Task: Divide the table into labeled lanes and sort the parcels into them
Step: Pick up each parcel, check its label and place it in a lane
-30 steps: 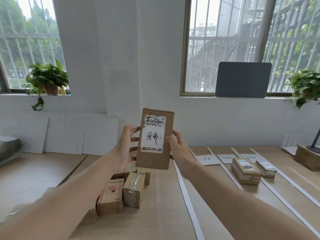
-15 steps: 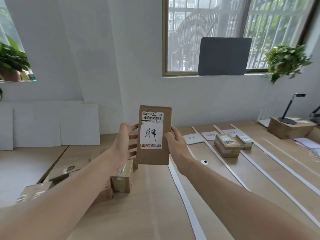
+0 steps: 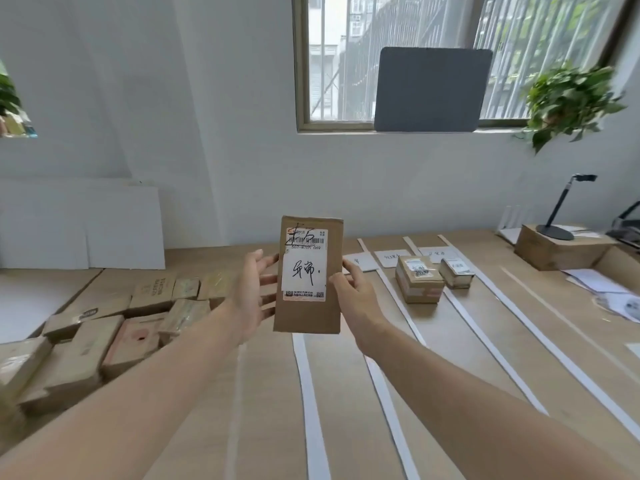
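Both forearms are bare, with no sleeves in view. The left hand point(image 3: 251, 296) and right hand point(image 3: 353, 296) wear no gloves or rings.

white walls, a barred window point(image 3: 346, 57) bright with daylight, a leafy plant point(image 3: 568, 102) on its sill.

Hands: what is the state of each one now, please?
Left hand: holding the flat brown parcel by its left edge.
Right hand: holding the same parcel by its right edge.
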Action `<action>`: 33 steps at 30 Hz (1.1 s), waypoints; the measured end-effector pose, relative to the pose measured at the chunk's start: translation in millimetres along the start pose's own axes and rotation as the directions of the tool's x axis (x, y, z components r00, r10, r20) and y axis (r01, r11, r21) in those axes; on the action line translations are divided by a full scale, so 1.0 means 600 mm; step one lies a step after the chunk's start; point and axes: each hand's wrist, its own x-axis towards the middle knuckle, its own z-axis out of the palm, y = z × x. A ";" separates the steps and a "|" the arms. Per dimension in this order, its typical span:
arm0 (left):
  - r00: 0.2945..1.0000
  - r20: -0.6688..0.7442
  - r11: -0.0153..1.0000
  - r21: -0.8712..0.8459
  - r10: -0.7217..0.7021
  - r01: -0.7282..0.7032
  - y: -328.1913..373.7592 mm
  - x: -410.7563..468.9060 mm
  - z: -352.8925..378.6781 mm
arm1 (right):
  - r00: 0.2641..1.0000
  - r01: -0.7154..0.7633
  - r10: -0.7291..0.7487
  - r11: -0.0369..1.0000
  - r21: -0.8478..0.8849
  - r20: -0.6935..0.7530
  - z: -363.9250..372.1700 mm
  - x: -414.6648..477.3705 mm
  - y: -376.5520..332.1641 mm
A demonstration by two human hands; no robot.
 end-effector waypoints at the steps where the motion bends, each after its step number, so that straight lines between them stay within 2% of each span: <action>1: 1.000 -0.004 1.000 -0.004 -0.006 0.006 -0.012 -0.001 0.028 | 1.000 -0.004 0.004 1.000 -0.005 0.004 -0.030 0.007 0.005; 7: 0.996 0.009 0.996 -0.038 -0.086 0.086 -0.081 0.011 0.160 | 0.997 -0.074 0.075 0.997 -0.026 0.008 -0.180 0.042 0.030; 12: 0.989 0.016 0.989 -0.017 -0.148 0.148 -0.112 0.068 0.230 | 0.992 -0.127 0.127 0.992 0.007 -0.015 -0.246 0.103 0.062; 19: 0.972 0.014 0.972 0.003 -0.235 0.235 -0.178 0.232 0.277 | 0.969 -0.240 0.241 0.971 0.020 -0.058 -0.274 0.235 0.132; 26: 0.926 0.046 0.927 -0.015 -0.374 0.375 -0.262 0.416 0.318 | 0.932 -0.323 0.318 0.947 0.000 -0.172 -0.302 0.400 0.203; 33: 0.889 0.002 0.888 -0.036 -0.458 0.458 -0.315 0.546 0.342 | 0.894 -0.421 0.416 0.907 0.005 -0.168 -0.315 0.521 0.268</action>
